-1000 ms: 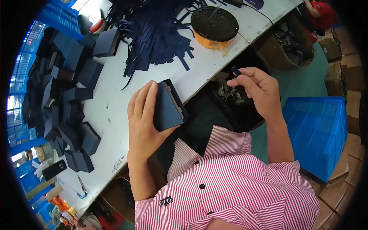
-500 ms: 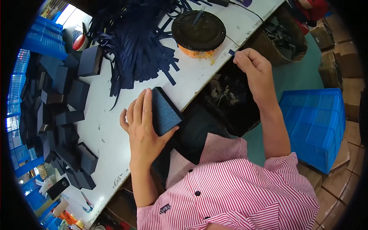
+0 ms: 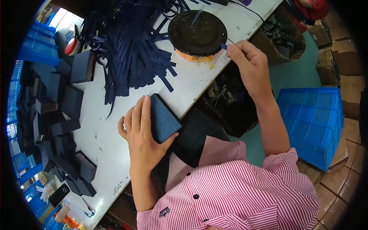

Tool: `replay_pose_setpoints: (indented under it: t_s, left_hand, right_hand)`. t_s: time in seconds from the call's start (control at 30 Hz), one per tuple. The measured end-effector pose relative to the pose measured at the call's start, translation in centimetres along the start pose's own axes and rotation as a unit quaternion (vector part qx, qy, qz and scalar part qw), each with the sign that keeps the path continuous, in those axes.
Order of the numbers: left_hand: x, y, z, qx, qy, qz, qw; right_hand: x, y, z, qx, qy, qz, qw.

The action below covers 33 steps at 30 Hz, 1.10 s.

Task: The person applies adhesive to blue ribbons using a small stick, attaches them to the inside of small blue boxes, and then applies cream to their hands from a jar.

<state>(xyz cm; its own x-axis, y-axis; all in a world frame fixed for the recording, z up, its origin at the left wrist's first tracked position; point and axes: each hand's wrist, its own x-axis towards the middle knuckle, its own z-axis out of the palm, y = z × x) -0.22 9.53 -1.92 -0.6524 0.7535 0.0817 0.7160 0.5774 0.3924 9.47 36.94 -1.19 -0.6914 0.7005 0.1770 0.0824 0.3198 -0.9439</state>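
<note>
My left hand [image 3: 140,140] grips a small dark blue box [image 3: 165,120] near the table's front edge, thumb on its near side and fingers along its left. Between the thumb and fingertips of my right hand [image 3: 251,69] is the end of a short dark blue strip [image 3: 223,46]. That strip is right at the rim of a round black pan [image 3: 191,36], which sits on an orange-stained base and holds dark liquid with a stick standing in it. Left of the pan lies a heap of dark blue strips [image 3: 132,61].
Many dark boxes [image 3: 63,126] are piled along the table's left side. A phone [image 3: 58,195] and scissors [image 3: 88,207] lie near the lower left. To the right stand a scrap bin [image 3: 297,50], a blue crate [image 3: 310,122] and cardboard cartons [image 3: 347,184].
My right hand has moved up and left, bringing the strip to the pan's rim. My left hand still holds the box in nearly the same place. The view has shifted slightly.
</note>
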Motion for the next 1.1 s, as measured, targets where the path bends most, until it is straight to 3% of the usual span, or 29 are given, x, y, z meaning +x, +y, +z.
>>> replay_pose_setpoints:
  t_s: [0.6, 0.9, 1.1]
  left_hand:
    - [0.0, -0.2, 0.2, -0.001, -0.016, -0.007, 1.000]
    - [0.2, 0.0, -0.2, 0.001, -0.024, -0.009, 1.000]
    - [0.2, 0.2, -0.2, -0.004, -0.007, -0.005, 1.000]
  right_hand:
    - [0.3, 1.3, 0.0, 0.034, -0.006, 0.042, 0.999]
    - [-0.1, -0.4, -0.3, -0.034, 0.033, -0.020, 0.999]
    - [0.0, 0.2, 0.6, -0.048, 0.008, -0.012, 0.999]
